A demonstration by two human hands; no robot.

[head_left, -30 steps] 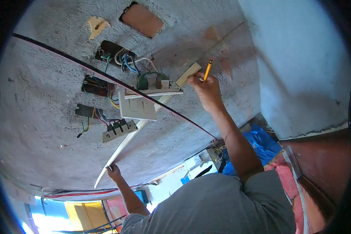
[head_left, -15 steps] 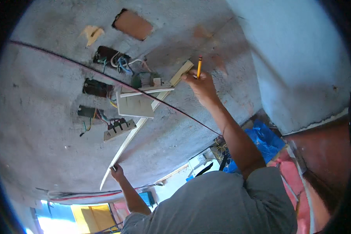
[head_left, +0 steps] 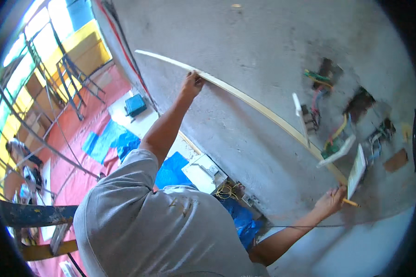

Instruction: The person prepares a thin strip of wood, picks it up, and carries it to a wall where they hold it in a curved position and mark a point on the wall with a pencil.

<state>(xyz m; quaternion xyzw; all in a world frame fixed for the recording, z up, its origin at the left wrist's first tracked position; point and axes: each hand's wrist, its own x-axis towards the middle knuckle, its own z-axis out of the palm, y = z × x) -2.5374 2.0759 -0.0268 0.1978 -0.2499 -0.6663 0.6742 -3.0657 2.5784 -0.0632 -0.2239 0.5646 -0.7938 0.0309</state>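
A long, narrow pale strip [head_left: 245, 98], looking like wooden trim, slants along the grey plastered wall. My left hand [head_left: 192, 84] is closed on it toward its far upper-left end. My right hand [head_left: 331, 202] grips the lower-right end, and a yellow pencil [head_left: 351, 202] sticks out of its fingers. Close to that end, a white switch plate [head_left: 356, 171] stands out from the wall beside my right hand. Two more loose plates, one white [head_left: 338, 151] and one seen edge-on [head_left: 302, 119], hang on wires by the open wall boxes [head_left: 359, 101].
Below the wall lie blue plastic sheets [head_left: 173, 168], a white panel [head_left: 204, 173] and coiled yellow wire [head_left: 227, 189]. A teal case [head_left: 135, 105] sits farther off. Metal scaffolding [head_left: 46, 134], a stepladder [head_left: 74, 78] and another person [head_left: 23, 154] are at left. A dark cord crosses near my right forearm.
My view has swung round to the left, bringing the floor and scaffolding into sight. Both hands still hold the strip, and the pencil stays in the right hand.
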